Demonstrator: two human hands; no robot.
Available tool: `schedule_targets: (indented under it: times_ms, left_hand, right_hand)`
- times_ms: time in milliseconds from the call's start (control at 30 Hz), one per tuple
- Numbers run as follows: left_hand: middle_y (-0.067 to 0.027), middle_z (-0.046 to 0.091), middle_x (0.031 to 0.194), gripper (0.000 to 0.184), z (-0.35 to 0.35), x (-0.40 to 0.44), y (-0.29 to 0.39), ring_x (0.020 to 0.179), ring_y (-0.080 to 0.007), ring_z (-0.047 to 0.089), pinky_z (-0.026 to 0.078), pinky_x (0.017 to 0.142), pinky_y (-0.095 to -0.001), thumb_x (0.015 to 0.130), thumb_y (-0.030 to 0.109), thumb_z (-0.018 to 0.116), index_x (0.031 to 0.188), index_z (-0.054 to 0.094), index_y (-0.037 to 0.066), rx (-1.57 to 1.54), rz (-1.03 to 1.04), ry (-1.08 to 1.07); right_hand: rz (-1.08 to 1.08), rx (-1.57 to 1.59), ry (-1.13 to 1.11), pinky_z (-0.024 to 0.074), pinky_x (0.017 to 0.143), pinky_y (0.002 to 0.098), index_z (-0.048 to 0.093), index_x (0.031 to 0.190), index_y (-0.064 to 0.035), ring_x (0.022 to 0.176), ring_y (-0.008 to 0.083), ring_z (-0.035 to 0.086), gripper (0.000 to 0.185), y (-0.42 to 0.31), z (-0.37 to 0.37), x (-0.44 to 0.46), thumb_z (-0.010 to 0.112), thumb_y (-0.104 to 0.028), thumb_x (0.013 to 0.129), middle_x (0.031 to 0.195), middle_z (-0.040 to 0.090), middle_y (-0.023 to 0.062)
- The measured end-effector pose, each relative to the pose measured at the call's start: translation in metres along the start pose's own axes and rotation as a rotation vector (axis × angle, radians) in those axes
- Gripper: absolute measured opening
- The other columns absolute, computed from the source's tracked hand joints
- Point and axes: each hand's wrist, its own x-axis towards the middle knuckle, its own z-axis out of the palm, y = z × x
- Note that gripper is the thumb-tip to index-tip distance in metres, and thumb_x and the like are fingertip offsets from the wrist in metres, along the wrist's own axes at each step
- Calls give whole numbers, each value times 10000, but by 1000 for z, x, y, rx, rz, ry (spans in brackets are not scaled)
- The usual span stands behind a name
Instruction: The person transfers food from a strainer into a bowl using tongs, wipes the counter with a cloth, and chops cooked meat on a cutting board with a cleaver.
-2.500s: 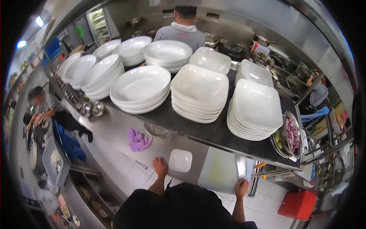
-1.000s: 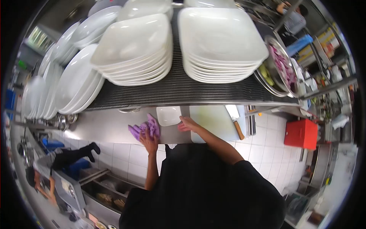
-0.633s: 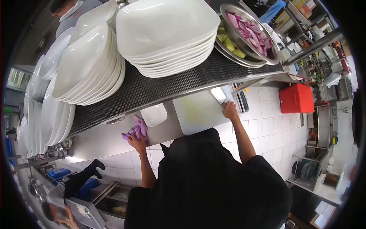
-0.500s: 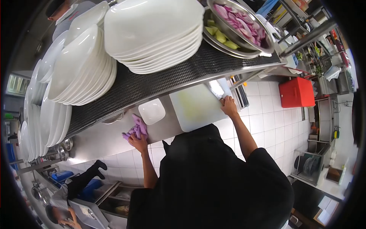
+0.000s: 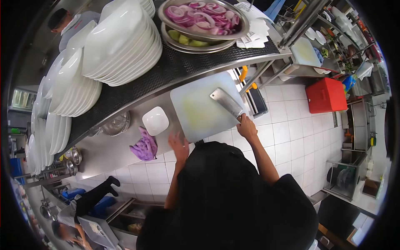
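Note:
My right hand (image 5: 247,126) grips the handle of a cleaver (image 5: 227,103), whose broad blade is over the right part of a pale cutting board (image 5: 200,112). Yellow-green stains mark the board. My left hand (image 5: 179,146) is slightly blurred, fingers spread and holding nothing, near the counter's front edge by the board's lower left corner. Left of it a crumpled purple cloth (image 5: 144,146) lies on the steel counter (image 5: 100,150). A small white square bowl (image 5: 156,121) sits between the cloth and the board.
Above the counter, a shelf (image 5: 175,66) holds stacked white dishes (image 5: 121,41), a bowl of sliced red onion (image 5: 204,18) and a bowl of green pieces (image 5: 183,39). Metal bowls (image 5: 116,124) stand under it. A red box (image 5: 326,95) is on the floor. Two people are at the left.
My left hand has let go of the purple cloth and moved right. My right hand has lifted the cleaver's blade over the board and turned it. The view has shifted toward the right.

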Motion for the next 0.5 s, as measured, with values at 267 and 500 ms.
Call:
schedule_targets:
  times_ms: [267,500]
  left_hand:
    - [-211,180,1667,1071,20,24,30,1487,-461,267,333,1125,-595,791,541,792,1595,268,66,250,84,-391]
    - [-200,121,1689,1086,28,15,21,1505,-449,248,334,1138,-598,796,555,788,1604,247,70,152,43,-403]
  right_hand:
    - [1,293,-156,590,717,454,506,1129,-5,832,391,709,365,51,-3,-40,669,-283,958,934,663,208]
    - [398,1762,-792,458,506,230,526,1141,-95,584,88,545,323,67,0,-60,660,-351,996,793,575,17]
